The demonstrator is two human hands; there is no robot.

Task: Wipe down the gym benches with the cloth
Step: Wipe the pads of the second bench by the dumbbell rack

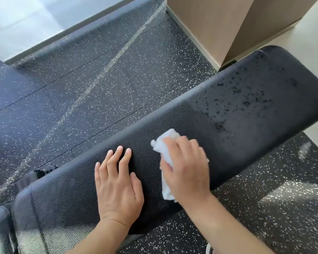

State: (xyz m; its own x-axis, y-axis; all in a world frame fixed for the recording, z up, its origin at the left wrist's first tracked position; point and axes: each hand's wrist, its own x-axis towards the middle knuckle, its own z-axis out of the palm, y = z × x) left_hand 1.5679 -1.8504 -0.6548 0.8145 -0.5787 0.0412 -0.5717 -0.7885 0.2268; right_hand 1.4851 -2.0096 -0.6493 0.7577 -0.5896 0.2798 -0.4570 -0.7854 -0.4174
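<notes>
Right hand (pixel 185 165) presses white cloth (pixel 163 143) onto unbranded black bench (pixel 246 99).

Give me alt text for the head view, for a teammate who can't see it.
A person's right hand presses a white cloth onto a black padded gym bench, while the left hand rests flat beside it. Droplets speckle the bench's far end; speckled black rubber floor surrounds it.
</notes>
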